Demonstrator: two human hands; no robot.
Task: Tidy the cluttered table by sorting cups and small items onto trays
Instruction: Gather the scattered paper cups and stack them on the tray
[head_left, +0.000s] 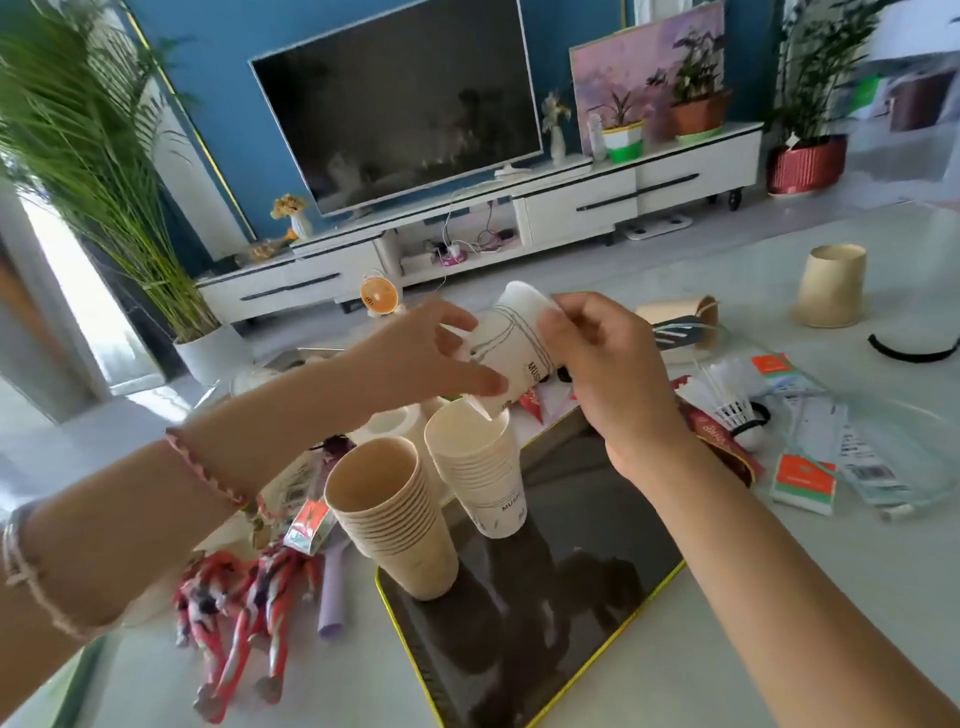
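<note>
1. Fingers of the left hand wrap the cup from its left, some over it and one under. The right hand pinches the same cup from the right, fingertips high on its wall. Both hands are grasping it; neither is released or clenched on nothing.
2. That cup is in the air above the tray and tilted. Its long axis runs from an upper end on the far side down to a lower end nearer the person. The print sits near the lower end, as it does low on the stacked cups, so I judge the lower end to be the base.
3. Straight below that end stands the white stack, upright and mouth up, on the tray's far left part. The cup's lower end overlaps the stack's rim; whether it has entered I cannot tell.
4. The cup leans off the stack's upright axis, so I judge that nesting calls for righting it, then lowering it.
5. The left fingers lie nearer the stack's mouth; the right hand grips higher up the cup.
6. A tan stack stands just beside the white one, at the tray's left corner.
7. Out on the table, not yet sorted:
   - one tan cup upside down, well off to the far right
   - another, the fallen cup, on its side behind the right hand
   - a shuttlecock and tags right of the tray
   - red toys left of it
</note>
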